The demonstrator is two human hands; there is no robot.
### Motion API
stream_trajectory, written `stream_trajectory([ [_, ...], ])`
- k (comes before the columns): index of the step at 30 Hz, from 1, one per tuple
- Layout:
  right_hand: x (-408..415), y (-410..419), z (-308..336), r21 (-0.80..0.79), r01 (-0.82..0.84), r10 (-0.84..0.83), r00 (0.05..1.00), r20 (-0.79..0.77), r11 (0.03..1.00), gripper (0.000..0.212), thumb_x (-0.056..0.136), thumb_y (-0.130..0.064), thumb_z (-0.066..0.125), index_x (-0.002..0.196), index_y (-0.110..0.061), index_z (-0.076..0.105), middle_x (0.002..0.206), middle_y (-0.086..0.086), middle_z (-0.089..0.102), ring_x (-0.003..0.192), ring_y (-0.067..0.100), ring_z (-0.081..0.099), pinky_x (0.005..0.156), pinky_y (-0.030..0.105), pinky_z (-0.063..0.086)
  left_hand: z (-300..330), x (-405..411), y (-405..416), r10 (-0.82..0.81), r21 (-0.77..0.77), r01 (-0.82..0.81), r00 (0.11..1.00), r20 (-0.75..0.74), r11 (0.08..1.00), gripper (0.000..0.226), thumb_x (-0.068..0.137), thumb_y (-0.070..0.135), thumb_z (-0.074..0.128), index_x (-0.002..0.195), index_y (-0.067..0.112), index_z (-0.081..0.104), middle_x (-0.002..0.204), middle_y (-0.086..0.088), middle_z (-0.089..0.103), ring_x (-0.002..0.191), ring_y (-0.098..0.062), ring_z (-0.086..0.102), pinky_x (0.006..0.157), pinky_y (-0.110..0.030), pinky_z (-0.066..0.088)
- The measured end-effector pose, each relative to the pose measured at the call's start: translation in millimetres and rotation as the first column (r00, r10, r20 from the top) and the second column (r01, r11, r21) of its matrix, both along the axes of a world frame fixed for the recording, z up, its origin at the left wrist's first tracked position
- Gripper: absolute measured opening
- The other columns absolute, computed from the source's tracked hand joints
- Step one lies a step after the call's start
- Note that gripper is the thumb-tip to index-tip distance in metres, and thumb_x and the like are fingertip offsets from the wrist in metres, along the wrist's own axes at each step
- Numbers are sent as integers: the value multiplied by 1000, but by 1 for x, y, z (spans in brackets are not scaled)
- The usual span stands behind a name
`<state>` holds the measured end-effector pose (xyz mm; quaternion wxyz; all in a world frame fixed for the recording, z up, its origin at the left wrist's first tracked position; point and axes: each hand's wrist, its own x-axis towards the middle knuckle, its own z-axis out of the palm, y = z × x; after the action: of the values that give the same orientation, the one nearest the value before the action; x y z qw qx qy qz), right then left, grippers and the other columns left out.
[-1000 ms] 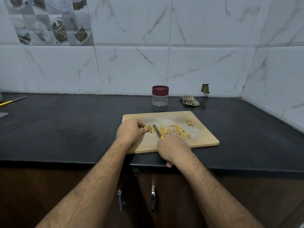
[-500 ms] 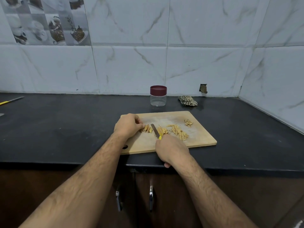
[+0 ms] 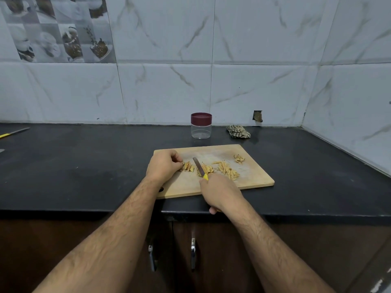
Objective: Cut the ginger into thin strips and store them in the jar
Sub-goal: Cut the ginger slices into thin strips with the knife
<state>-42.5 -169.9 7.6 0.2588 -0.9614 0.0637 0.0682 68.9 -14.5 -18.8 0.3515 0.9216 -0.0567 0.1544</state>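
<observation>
A wooden cutting board (image 3: 251,177) lies on the black counter. My left hand (image 3: 164,164) holds a small stack of ginger slices (image 3: 187,166) with curled fingertips. My right hand (image 3: 220,192) grips a yellow-handled knife (image 3: 200,168), its blade lying just right of those slices among cut pieces. Thin ginger strips (image 3: 226,170) lie in a loose heap to the right, and a small pile of scraps (image 3: 239,159) sits near the far right corner. A clear jar (image 3: 201,127) with a maroon lid on stands behind the board.
A crumpled checked cloth (image 3: 238,131) lies by the wall right of the jar. Another yellow-handled knife (image 3: 13,132) rests at the far left of the counter. Tiled walls meet in a corner at the right. Cabinet handles (image 3: 193,250) hang below the counter edge.
The knife blade has shifted slightly between the held slices and the cut pieces. My left hand stays on the ginger stack. The view drifted a little.
</observation>
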Motion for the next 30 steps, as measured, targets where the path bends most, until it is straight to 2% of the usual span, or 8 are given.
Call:
stream_trajectory([
  [1, 0, -2, 1, 26, 0, 0, 1000, -1, 1000, 39, 105, -29, 31, 126, -4, 52, 68, 4, 71, 53, 17, 67, 68, 31, 56, 0, -1, 0, 1, -9, -1, 1000, 0, 1000, 14, 81, 15, 75, 76, 27, 70, 82, 12, 70, 82, -4, 63, 74, -23, 50],
  [4, 0, -12, 5, 109, 60, -60, 998, 1, 992, 38, 102, -26, 32, 129, -3, 49, 57, 2, 65, 38, 14, 58, 55, 30, 51, 2, -4, 0, 6, -13, -6, 1000, -1, 1000, 16, 84, 11, 71, 82, 27, 70, 87, 12, 69, 83, -4, 60, 72, -19, 43],
  [7, -5, -21, 9, 80, 80, -79, 997, -10, 994, 32, 97, -18, 32, 118, -3, 52, 37, -2, 55, 32, 14, 53, 53, 28, 46, 2, -7, 0, 31, -38, -31, 999, 20, 999, 15, 85, 11, 73, 82, 26, 72, 88, 12, 69, 84, -5, 60, 75, -19, 43],
  [9, -8, -26, 13, 57, 97, -96, 995, -21, 994, 25, 95, -15, 32, 107, -6, 52, 35, -2, 54, 32, 14, 53, 53, 28, 45, 2, -7, 0, 51, -51, -49, 998, 32, 997, 15, 84, 11, 73, 82, 25, 73, 88, 12, 69, 86, -6, 61, 77, -21, 44],
  [15, -14, -34, 21, -20, 106, -106, 993, -49, 994, 30, 94, -15, 37, 113, -4, 57, 62, 6, 65, 39, 17, 58, 58, 29, 52, 2, -8, 4, 100, -107, -98, 995, 17, 989, 14, 81, 10, 77, 77, 23, 74, 81, 13, 69, 87, -7, 63, 78, -24, 48],
  [22, -14, -30, 18, -48, 90, -95, 991, -92, 995, 42, 96, -21, 37, 130, -1, 53, 83, 6, 67, 42, 14, 60, 51, 24, 49, 2, -12, 6, 156, -137, -151, 987, 32, 979, 18, 80, 8, 74, 72, 24, 73, 81, 13, 69, 88, -8, 62, 75, -24, 47],
  [26, -16, -28, 20, -58, 64, -70, 992, -107, 996, 43, 94, -16, 37, 130, 1, 53, 78, 8, 63, 34, 12, 55, 44, 22, 44, 3, -16, 4, 124, -97, -119, 991, 47, 988, 19, 80, 10, 73, 74, 27, 71, 86, 14, 69, 89, -7, 61, 75, -23, 47],
  [30, -17, -24, 21, -39, 49, -54, 991, -122, 998, 32, 93, -12, 38, 111, 3, 60, 75, 8, 63, 37, 13, 56, 44, 23, 45, 2, -17, 0, 111, -43, -108, 990, 87, 993, 20, 83, 7, 69, 83, 27, 72, 92, 12, 69, 89, -7, 61, 77, -22, 45],
])
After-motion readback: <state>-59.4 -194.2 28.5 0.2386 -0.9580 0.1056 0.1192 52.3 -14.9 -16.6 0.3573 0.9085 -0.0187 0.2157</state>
